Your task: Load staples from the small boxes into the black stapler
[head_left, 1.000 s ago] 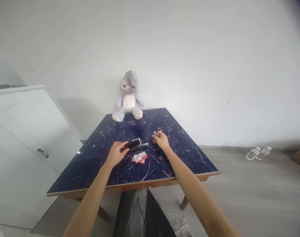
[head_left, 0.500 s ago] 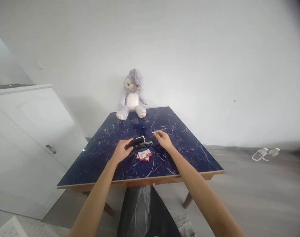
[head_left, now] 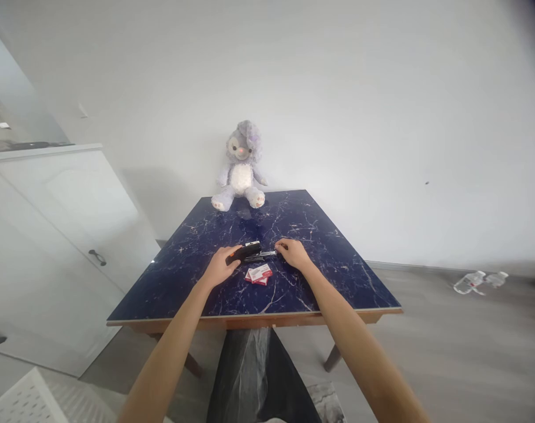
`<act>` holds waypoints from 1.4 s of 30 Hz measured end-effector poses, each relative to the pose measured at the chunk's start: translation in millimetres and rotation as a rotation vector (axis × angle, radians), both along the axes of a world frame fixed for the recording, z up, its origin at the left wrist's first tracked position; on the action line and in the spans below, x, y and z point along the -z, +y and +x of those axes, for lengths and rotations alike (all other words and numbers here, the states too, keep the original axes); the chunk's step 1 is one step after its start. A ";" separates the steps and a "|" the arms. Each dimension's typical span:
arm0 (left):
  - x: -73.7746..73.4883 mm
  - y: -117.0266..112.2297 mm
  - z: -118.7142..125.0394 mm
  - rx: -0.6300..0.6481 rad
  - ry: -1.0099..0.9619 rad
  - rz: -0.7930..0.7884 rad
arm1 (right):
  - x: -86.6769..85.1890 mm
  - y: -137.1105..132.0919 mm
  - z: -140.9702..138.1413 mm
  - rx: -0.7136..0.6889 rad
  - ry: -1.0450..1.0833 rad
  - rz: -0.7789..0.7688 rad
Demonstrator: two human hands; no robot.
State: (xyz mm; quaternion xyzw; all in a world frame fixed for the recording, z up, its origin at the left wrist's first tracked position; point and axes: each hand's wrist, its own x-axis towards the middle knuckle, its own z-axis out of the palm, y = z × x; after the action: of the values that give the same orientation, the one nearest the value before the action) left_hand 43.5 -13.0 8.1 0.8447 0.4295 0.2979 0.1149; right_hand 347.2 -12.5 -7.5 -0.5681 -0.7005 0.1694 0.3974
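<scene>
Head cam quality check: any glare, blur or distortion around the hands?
Head view: wide-angle bend, wall and cabinet lines bow, dark vignette top right. Soft daylight; glossy table mirrors the plush toy. Left hand and right hand at the stapler are small and slightly soft; edges smear.

No lettering you can read here.
The small red-and-white cardboard boxes [head_left: 259, 274] lying on your dark blue marble-patterned table top [head_left: 197, 282] carry printed marks on their white panels, but they are far too small and blurred to make out; you cannot tell any word, brand or number on them.
</scene>
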 end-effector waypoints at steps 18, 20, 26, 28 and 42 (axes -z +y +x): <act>4.5 0.4 3.7 -0.014 0.039 0.040 | 0.8 1.4 9.2 0.030 -0.181 0.022; 6.5 -0.1 5.3 -0.004 0.056 0.078 | 0.2 1.3 7.2 0.018 -0.095 0.020; 10.9 -0.6 6.8 0.018 0.095 0.126 | -6.8 -4.4 1.7 -0.093 0.161 0.033; 11.4 0.2 6.0 0.018 0.094 0.122 | -9.5 -7.2 0.2 -0.100 0.155 0.015; 12.1 -0.6 4.7 0.031 0.067 0.085 | -5.6 -11.8 -18.7 -0.204 -0.044 0.047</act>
State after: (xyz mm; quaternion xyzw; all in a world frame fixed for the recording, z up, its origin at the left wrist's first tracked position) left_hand 48.1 -13.6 -4.1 0.8648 0.4071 0.2858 0.0690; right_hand 328.5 -24.3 -1.9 -0.4879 -0.7671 0.1799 0.3757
